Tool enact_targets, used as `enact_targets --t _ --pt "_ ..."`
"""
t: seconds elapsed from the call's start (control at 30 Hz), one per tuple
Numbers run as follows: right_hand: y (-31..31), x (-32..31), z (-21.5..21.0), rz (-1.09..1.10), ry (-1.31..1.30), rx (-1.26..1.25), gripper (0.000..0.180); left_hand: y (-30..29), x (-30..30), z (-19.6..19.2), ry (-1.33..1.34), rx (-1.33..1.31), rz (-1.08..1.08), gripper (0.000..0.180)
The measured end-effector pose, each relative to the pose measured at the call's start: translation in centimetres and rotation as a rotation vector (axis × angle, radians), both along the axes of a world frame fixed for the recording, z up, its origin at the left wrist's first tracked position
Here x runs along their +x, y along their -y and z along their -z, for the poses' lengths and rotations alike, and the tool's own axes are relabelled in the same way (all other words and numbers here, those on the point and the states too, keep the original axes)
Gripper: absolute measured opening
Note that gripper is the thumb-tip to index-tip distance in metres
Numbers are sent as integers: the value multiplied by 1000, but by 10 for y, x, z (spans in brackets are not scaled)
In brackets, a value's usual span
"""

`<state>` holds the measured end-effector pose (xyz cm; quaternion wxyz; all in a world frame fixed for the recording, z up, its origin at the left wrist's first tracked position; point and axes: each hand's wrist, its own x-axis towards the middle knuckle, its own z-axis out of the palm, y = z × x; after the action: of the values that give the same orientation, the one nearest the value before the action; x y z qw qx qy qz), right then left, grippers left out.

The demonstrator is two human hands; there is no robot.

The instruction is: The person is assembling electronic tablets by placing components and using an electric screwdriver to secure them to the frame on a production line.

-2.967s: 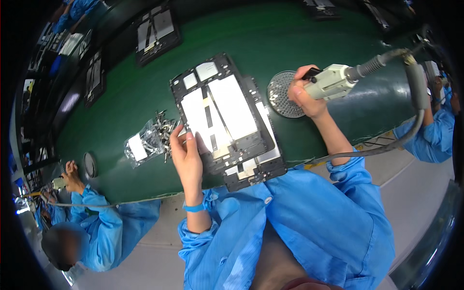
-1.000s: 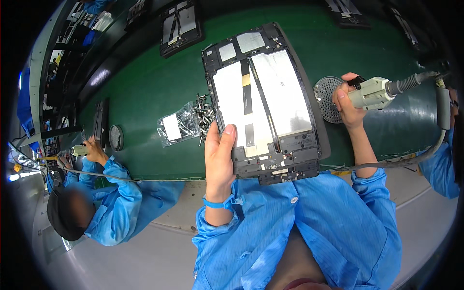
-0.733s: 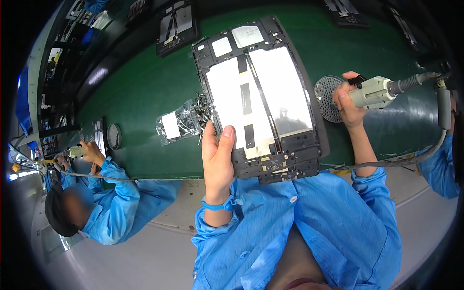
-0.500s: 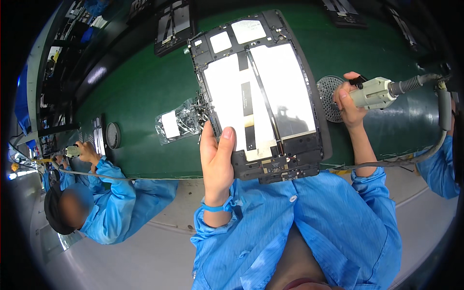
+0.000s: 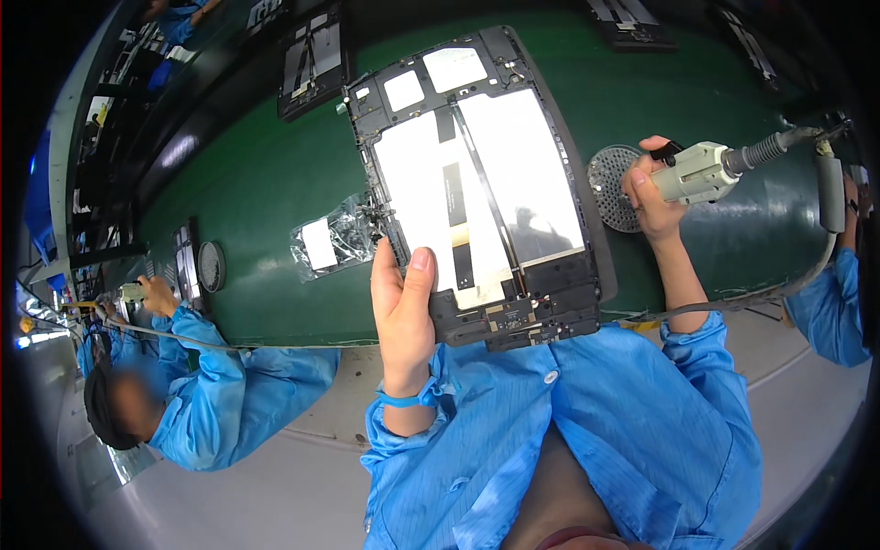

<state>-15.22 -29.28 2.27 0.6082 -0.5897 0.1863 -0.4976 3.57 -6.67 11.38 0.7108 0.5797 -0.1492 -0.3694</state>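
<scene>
My left hand [image 5: 403,312] grips the lower left edge of an opened tablet [image 5: 449,192], thumb on top. Two large silvery battery panels fill its black frame, with a dark ribbon cable running between them and a circuit board at the near end. My right hand [image 5: 655,202] is closed round a pale electric screwdriver [image 5: 701,174], whose corrugated cable sleeve points right. The screwdriver's tip is hidden behind the fingers. Just left of that hand, and partly covered by it, lies a round perforated screw tray [image 5: 611,188].
A clear plastic bag [image 5: 348,240] with small dark parts lies left of the tablet on the green bench [image 5: 266,192]. More opened tablets [image 5: 313,60] stand along the far side. A grey cable [image 5: 733,298] crosses my right forearm. At left, a co-worker [image 5: 220,394] holds another screwdriver.
The tablet and both hands appear slightly farther left, as does most of the scene, so the view itself has shifted a little. Both hands keep their hold.
</scene>
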Motion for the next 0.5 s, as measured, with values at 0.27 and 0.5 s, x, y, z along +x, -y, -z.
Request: enact_targets --t 0.27,0.5 --pt "1 -1 -2 -6 9 -28 34 2 -1 3 6 -1 0 30" --pt "1 -7 1 73 -66 20 33 -5 6 20 48 72 -62 42"
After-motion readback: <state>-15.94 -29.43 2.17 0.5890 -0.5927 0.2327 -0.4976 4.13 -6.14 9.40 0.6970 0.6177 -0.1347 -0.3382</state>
